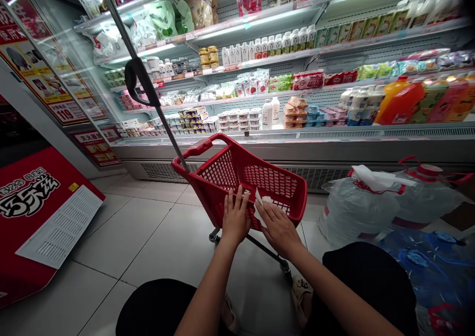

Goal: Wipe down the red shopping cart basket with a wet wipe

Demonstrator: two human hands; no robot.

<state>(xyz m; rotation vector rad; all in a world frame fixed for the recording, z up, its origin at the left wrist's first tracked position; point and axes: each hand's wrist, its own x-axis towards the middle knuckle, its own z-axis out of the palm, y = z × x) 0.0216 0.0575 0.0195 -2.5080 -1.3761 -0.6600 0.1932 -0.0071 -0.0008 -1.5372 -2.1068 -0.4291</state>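
Observation:
In front of me stands a red plastic shopping cart point(272, 173) with perforated basket walls and dark legs. My left hand point(236, 217) lies against the near side of the basket, its fingers spread and holding nothing. Beside it, my right hand point(276, 224) presses a crumpled white tissue point(259, 213) at the near rim, fingers laid flat together over it. Part of the tissue is hidden under the fingers. A grey pole with a black handle point(143, 81) rises from the cart's left end.
Behind the cart runs a refrigerated display point(178, 140) with shelves of bottles, cups and packets. Large water jugs point(356, 210) in plastic bags and blue water bottles point(426, 262) stand on the right. A red cabinet point(40, 197) stands left on the tiled floor point(148, 232).

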